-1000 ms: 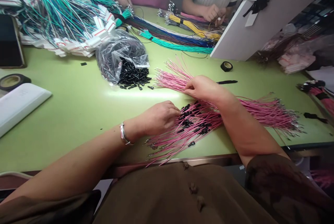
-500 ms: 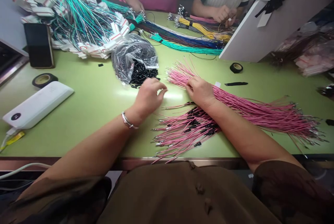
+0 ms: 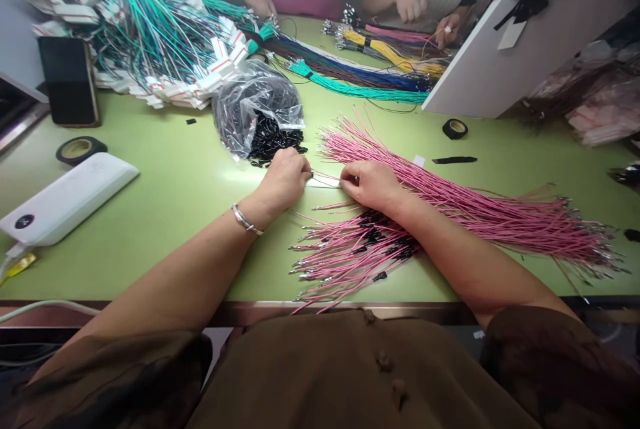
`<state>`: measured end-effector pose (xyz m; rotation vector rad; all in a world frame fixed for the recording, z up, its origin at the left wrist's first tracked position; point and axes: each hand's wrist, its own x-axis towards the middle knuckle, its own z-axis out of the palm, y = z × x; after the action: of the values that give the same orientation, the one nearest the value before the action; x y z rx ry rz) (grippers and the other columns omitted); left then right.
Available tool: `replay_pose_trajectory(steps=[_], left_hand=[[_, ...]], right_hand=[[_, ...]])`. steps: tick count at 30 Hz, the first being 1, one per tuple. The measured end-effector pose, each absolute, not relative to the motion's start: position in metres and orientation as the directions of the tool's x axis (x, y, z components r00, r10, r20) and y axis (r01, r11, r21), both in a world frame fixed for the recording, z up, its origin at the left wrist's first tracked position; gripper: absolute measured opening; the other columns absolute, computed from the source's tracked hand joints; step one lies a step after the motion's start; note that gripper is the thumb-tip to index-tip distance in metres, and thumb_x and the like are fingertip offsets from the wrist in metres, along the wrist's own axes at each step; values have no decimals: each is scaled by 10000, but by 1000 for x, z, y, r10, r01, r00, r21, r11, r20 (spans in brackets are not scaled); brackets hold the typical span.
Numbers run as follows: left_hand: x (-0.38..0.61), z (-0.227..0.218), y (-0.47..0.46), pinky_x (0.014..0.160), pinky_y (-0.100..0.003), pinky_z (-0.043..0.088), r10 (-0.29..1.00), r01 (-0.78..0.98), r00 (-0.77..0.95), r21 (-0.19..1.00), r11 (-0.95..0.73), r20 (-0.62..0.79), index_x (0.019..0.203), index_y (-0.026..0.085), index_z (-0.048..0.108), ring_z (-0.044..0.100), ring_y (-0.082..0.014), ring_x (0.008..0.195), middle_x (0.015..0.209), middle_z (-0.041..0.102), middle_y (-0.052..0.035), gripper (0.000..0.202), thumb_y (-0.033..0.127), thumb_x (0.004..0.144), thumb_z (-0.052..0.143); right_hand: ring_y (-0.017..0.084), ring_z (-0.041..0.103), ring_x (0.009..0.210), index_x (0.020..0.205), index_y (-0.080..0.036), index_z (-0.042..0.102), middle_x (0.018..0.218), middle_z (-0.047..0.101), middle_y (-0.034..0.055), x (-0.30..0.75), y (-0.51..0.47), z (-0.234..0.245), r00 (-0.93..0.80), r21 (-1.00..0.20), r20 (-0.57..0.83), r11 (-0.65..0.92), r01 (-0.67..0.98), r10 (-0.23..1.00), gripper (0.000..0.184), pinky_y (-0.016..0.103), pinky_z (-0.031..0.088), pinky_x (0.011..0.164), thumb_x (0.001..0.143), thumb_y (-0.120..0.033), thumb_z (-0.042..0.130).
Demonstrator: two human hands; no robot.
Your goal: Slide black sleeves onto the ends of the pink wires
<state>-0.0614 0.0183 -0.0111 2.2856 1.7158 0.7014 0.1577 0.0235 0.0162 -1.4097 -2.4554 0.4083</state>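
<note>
A green tabletop (image 3: pixel 175 206) fills the room's foreground, with a co-worker's hand (image 3: pixel 410 1) beyond the plastic bag (image 3: pixel 230 109) and to its right; teal wires (image 3: pixel 360 88) lie on that same far right side of the bag.

Black caps (image 3: pixel 273 139) spill from the bag's mouth, probably so that the left hand (image 3: pixel 286 179), just in front of the bag, can pick them up with little reach; its grip seems pinched on one black cap (image 3: pixel 311 174). The right hand (image 3: pixel 375 186), right of the bag and slightly nearer the wearer, has its grip closed on a pink wire (image 3: pixel 326 178), which spans the gap between the hands, likely held out to steady its end.

That wire is thin and nearly straight; its tip is too small to make out. The pink bundle (image 3: pixel 450 192), right of the bag, is long and fanned, with silvery ends; the capped wires (image 3: pixel 330 262), in front and right of the bag, bear black caps partway along.
</note>
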Motion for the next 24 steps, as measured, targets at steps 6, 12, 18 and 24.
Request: replay_pose_trajectory(steps=[6,12,18,24], left_hand=[[-62,-3,18,903,-412,429,937,830,262,441,-340,231,760,176,644,540,-257,903,840,618,-94,127,114,807,543],[-61,13,9,798,-323,457,989,529,60,836,-148,138,802,175,698,583,-177,764,815,682,-44,84,179,780,617],[-58,14,4,517,-236,359,993,38,78,996,85,-88,790,151,722,421,-74,501,594,583,12,202,317,684,765],[-59,10,7,501,-215,357,990,-102,69,986,132,-126,762,135,719,442,-62,517,622,596,-4,265,322,616,837]], right_hand=[[97,443,561,867,-150,740,627,594,-4,160,30,10,-373,-715,106,331,616,922,224,270,343,591,755,-270,587],[96,426,554,625,-147,628,568,521,-17,160,30,14,-292,-838,46,196,509,955,111,258,324,557,634,-239,566],[97,411,551,560,-176,538,549,489,-26,162,29,16,-268,-816,149,271,510,952,71,265,324,561,602,-232,532],[108,437,565,564,-178,547,554,500,-18,163,27,17,-263,-754,175,301,583,949,65,271,331,569,608,-223,530]])
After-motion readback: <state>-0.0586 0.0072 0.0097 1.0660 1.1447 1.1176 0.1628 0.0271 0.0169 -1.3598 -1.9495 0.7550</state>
